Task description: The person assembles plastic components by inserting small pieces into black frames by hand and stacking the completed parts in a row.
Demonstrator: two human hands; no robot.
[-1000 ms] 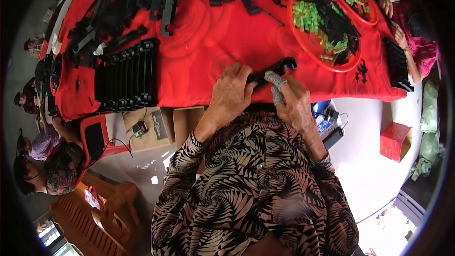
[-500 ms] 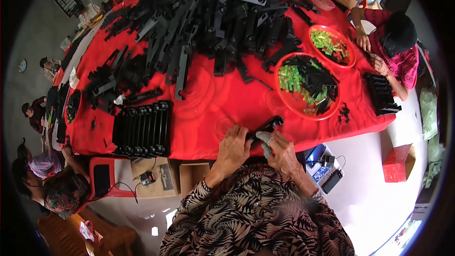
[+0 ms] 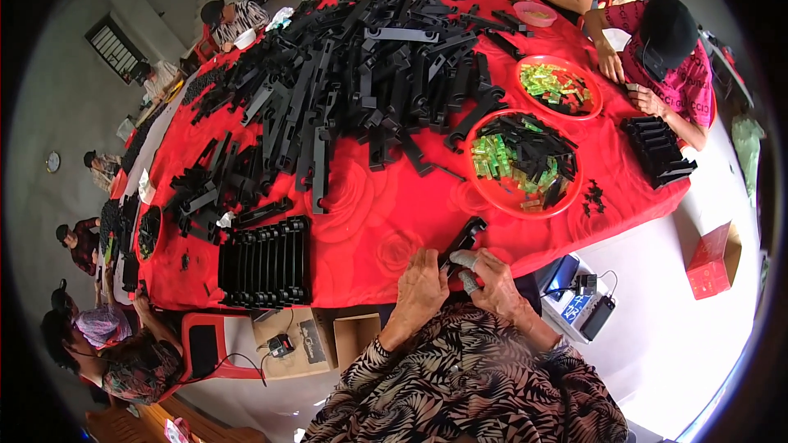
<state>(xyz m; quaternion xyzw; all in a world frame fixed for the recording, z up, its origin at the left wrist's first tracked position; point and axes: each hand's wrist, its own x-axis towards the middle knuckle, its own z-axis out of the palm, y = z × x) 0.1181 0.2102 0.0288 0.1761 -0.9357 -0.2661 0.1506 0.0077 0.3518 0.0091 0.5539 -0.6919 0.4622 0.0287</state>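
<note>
At the table's near edge, a long black plastic part [image 3: 468,235] points up and away between my hands. My left hand [image 3: 420,289] is closed round its near end from the left. From the right, my right hand [image 3: 497,285] grips the same part, with grey covers on its thumb and a finger. The part's near end is hidden by my fingers. To the left stands a neat row of similar black parts [image 3: 264,264]. Beyond lies a big heap of loose black parts [image 3: 361,74].
A red basin [image 3: 502,201] holds green-yellow clear pieces and small black pieces; a second red basin [image 3: 597,90] stands behind it. Small black bits [image 3: 593,195] lie on the red tablecloth [image 3: 394,234]. Co-workers sit around, one in a pink shirt [image 3: 696,86] beside more racked black parts [image 3: 659,152].
The view has tilted, so the table sits lower and more of its far side shows. The black part now points more steeply away from me. Both hands keep hold of it.
</note>
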